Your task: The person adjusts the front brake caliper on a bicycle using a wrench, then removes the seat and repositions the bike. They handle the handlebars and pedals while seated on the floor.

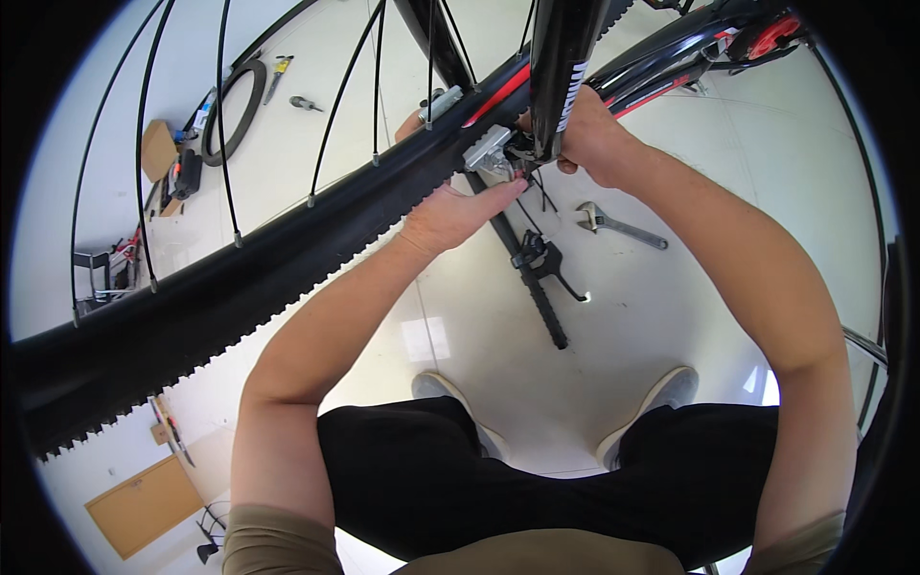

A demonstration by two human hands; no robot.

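Brake part (489, 153), small silver metal piece, sits right at edge of big black bike wheel (240, 273), beside black fork leg (556, 67). Left hand (455, 216) just under brake part, fingertips (513, 187) touching it, hand half open, not closed around it. Right hand (589, 134) on other side of brake part, fingers curled tight around fork leg. Wrench (618, 225) lies on floor (671, 307) below brake part, well apart. Spare tire (235, 110) far left on floor.

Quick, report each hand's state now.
Left hand: fingers extended, touching the silver brake part.
Right hand: closed around the black fork leg.
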